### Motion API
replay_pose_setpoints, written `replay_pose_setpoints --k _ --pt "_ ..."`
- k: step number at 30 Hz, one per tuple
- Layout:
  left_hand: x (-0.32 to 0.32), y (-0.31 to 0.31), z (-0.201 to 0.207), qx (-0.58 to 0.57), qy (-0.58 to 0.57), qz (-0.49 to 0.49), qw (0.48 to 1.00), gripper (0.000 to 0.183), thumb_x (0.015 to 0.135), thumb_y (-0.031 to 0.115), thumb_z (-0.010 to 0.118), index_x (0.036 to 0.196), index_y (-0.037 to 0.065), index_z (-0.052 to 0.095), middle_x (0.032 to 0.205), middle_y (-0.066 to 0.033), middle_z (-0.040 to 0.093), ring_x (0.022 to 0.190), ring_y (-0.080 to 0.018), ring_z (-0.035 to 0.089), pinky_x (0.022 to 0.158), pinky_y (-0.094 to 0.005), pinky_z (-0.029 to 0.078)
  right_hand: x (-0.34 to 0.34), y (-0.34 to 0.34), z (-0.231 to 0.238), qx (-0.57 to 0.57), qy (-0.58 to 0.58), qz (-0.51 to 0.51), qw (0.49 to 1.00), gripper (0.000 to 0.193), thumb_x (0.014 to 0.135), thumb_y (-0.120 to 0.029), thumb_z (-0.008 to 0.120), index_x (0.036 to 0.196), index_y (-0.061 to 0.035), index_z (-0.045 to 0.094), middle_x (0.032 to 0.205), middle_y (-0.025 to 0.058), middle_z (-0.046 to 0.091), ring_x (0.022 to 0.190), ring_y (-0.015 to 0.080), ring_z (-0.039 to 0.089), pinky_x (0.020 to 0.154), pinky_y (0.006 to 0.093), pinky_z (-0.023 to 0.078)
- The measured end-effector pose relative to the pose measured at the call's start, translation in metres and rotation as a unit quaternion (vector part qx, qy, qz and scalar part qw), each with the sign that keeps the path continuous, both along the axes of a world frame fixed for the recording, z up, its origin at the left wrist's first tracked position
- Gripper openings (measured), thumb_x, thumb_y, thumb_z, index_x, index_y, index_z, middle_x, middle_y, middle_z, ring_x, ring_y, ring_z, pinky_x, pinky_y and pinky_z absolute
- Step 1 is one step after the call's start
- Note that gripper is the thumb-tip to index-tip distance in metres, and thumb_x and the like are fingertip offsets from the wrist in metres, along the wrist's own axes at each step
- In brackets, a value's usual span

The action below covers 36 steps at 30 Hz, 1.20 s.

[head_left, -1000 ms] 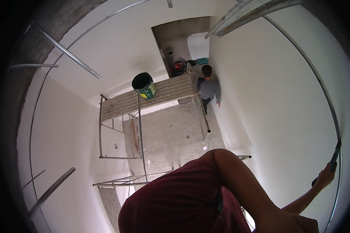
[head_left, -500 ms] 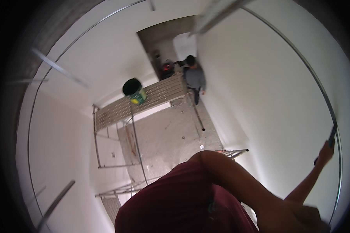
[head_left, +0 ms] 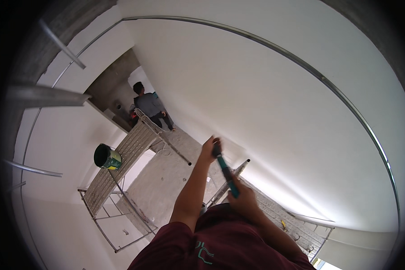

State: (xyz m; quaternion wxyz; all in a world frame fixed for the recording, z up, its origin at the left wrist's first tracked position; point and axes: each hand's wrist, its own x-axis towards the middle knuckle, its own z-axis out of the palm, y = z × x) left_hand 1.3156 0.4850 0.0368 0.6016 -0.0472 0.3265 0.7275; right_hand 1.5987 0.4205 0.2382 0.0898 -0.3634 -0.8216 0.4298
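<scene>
In front of my chest I hold a long teal-and-black hand-held tool, tilted up to the left. My left hand is closed around its dark upper end. My right hand grips its lower teal part, fingers wrapped round. The tool's exact kind cannot be made out. Both forearms rise from dark red sleeves. The tool and my hands are apart from the white wall and from the metal track that runs along it.
Below left, a perforated scaffold platform carries a green bucket. Another platform lies below right, a small yellow item on it. A co-worker in grey stands by the doorway. Metal channel pieces jut in at left.
The tool and my hands have come from the track at far right to in front of my chest. My view has turned right, so the bucket, scaffold and co-worker appear further left.
</scene>
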Motion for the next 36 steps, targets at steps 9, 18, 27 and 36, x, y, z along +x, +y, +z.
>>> replay_pose_setpoints --k 9,18,27,36 --pt "0.069 -0.022 -0.115 -0.213 -0.057 0.120 0.968 0.028 0.103 0.024 0.040 0.084 0.006 0.051 0.064 -0.0058 0.051 0.053 -0.0196 0.051 0.051 -0.0340 0.049 0.002 0.065 -0.081 -0.062 -0.130 0.147 0.979 0.072 0.086 -0.028 0.060 0.153 -0.0201 0.035 0.085 0.0230 0.071 0.079 0.0433 0.070 0.075 0.0552 0.056" --pt "0.075 -0.061 -0.177 -0.201 -0.125 0.202 0.950 0.021 0.099 0.018 0.045 0.083 0.008 0.052 0.061 -0.0032 0.052 0.050 -0.0162 0.052 0.049 -0.0314 0.050 -0.003 0.101 -0.072 -0.083 -0.162 0.220 0.958 0.062 0.089 -0.034 0.056 0.148 -0.0207 0.046 0.093 0.0244 0.071 0.089 0.0444 0.069 0.081 0.0545 0.054" --pt "0.351 -0.055 -0.326 -0.323 -0.245 0.056 0.912 0.033 0.093 0.026 0.046 0.070 0.008 0.063 0.066 -0.0117 0.062 0.057 -0.0263 0.058 0.054 -0.0393 0.050 0.131 0.132 -0.190 -0.184 -0.385 0.275 0.862 0.089 0.081 -0.048 0.069 0.158 -0.0278 0.030 0.111 0.0230 0.071 0.104 0.0414 0.068 0.093 0.0521 0.052" --pt "0.433 -0.116 -0.368 -0.435 -0.420 0.151 0.782 0.031 0.101 0.029 0.041 0.085 0.006 0.055 0.061 -0.0062 0.050 0.047 -0.0229 0.051 0.045 -0.0391 0.047 0.157 0.073 -0.276 -0.215 -0.424 0.223 0.851 0.072 0.084 -0.032 0.066 0.151 -0.0215 0.043 0.091 0.0272 0.071 0.089 0.0452 0.070 0.083 0.0550 0.055"
